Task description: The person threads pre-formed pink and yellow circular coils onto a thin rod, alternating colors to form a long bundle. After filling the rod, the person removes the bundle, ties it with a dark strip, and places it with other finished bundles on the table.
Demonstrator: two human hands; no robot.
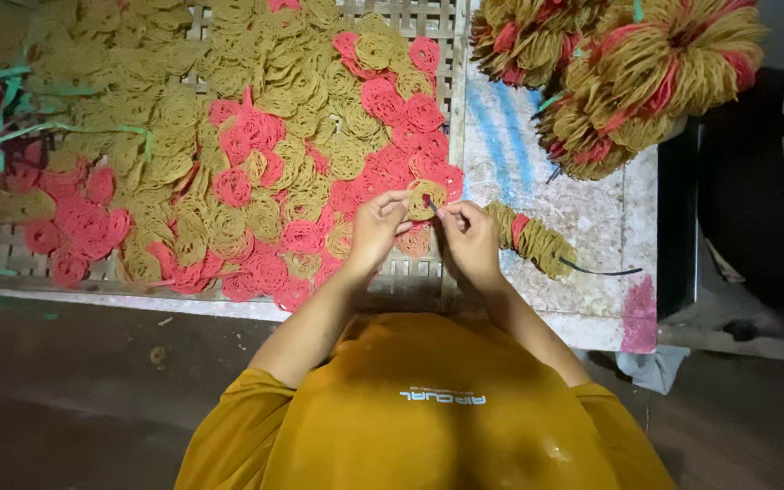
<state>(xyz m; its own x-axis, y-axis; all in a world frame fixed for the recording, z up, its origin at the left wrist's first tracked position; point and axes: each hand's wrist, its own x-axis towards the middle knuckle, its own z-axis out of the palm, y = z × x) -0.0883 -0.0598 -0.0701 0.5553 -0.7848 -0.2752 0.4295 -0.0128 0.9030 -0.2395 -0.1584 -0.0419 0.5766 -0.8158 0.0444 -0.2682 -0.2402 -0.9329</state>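
— Dim room, dark floor below; pale, worn stone desk (592, 213) streaked with blue and a pink patch at the near corner?

— Yes. On the desk's left part, a flat woven bamboo tray (415, 272), nearly covered by a spread of olive-yellow and pink coiled noodle-like discs (256, 154).

— And the hands?

— Both raised together just above the tray's near right edge. Left hand (376, 229) curled, fingers pinching the left rim of a single olive-yellow coiled disc (426, 197). Right hand (470, 238) closed too, thumb and forefinger meeting at the disc's right side.

— So each grip shut on that one disc?

— Looks so, both fingertip grips on the same disc, held upright-ish between the hands, above the pink discs at the edge of the spread.

— Anything beside the right hand?

— Just to its right, lying on the bare desk, a short threaded stack of olive-yellow discs with one pink disc (533, 240), a thin dark strip (605, 270) trailing out of its far end.

— Further off?

— At the desk's far right corner, big round bundles of strung olive and pink discs (655, 68), piled touching one another. At the far left of the tray, loose green plastic strips (11, 127). Nearest the camera, shoulders in a mustard-yellow shirt (428, 417).
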